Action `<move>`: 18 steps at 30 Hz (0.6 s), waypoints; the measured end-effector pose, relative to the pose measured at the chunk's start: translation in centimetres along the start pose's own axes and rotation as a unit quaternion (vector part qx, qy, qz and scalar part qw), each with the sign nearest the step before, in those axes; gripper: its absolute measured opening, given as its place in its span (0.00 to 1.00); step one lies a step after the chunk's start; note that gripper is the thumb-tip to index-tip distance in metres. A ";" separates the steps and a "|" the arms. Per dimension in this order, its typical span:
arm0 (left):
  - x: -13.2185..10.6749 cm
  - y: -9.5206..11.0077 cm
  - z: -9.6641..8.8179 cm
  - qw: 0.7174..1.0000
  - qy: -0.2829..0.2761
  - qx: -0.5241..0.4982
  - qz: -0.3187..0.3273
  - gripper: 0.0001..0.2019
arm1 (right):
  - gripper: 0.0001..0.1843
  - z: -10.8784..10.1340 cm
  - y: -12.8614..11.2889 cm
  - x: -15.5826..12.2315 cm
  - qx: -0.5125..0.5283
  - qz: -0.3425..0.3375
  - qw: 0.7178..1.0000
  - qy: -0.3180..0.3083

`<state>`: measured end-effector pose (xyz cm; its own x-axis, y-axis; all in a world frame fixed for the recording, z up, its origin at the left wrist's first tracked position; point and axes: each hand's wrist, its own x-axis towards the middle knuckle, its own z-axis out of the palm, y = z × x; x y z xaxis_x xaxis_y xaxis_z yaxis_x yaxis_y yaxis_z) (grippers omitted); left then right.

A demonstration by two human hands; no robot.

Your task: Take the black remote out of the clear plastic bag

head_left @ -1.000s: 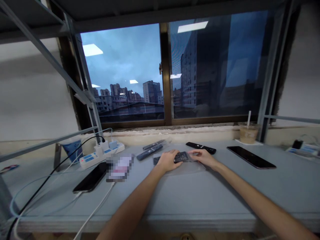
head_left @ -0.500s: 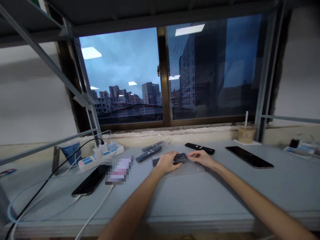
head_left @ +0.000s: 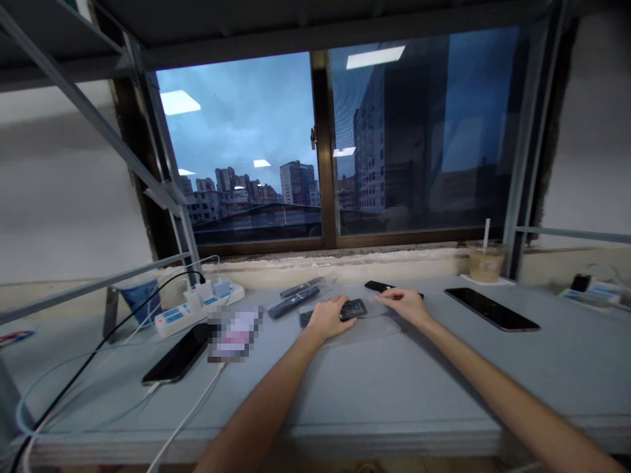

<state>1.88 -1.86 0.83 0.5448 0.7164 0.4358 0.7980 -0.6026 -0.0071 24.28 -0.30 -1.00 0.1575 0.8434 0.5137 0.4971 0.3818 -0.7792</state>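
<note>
My left hand [head_left: 329, 318] is closed over a dark remote control [head_left: 353, 309] on the table, and its fingers hide the remote's middle. Around and under this remote spreads a clear plastic bag [head_left: 367, 332]. My right hand [head_left: 405, 306] hovers just right of the remote, thumb and fingertips pinched together. What lies in that pinch is too small to make out. Behind the right hand is another black remote [head_left: 379, 286], partly covered by it. Two more remotes lie left of my left hand, the nearer remote [head_left: 294, 303] and the farther remote [head_left: 300, 288], with clear plastic about them.
At the left are a power strip [head_left: 172, 322] with plugs, a black phone [head_left: 177, 355] and a blurred-out phone [head_left: 235, 335], both with cables. A black tablet-like device [head_left: 490, 309] lies at the right, before a drink cup [head_left: 486, 264] with a straw. Metal posts [head_left: 522, 164] frame the table.
My right hand has moved slightly right and away from the remote, still pinched. My left hand stays on the remote, which has shifted slightly left.
</note>
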 end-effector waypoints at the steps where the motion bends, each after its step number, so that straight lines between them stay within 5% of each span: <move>1: 0.0 0.0 0.0 1.000 -0.002 0.002 -0.003 0.18 | 0.13 -0.2 0.0 0.0 -0.008 0.009 1.000 0.018; 5: 0.0 -0.2 -0.1 1.000 -0.003 0.011 -0.018 0.19 | 0.19 -0.9 -0.5 0.0 -0.038 0.033 0.996 0.075; 10: -0.1 -0.4 -0.3 0.999 -0.005 0.011 -0.032 0.18 | 0.24 -1.3 -0.5 0.0 -0.055 0.020 0.996 0.062; 18: 0.0 -0.7 -0.2 0.999 -0.009 0.002 -0.037 0.18 | 0.16 -0.7 0.7 0.7 -0.068 -0.024 0.996 0.042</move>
<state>1.25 -1.49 1.00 0.4884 0.7651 0.4197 0.8372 -0.5464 0.0219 25.32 0.26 -0.91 0.1990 0.7879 0.5828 0.6158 0.3621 -0.6998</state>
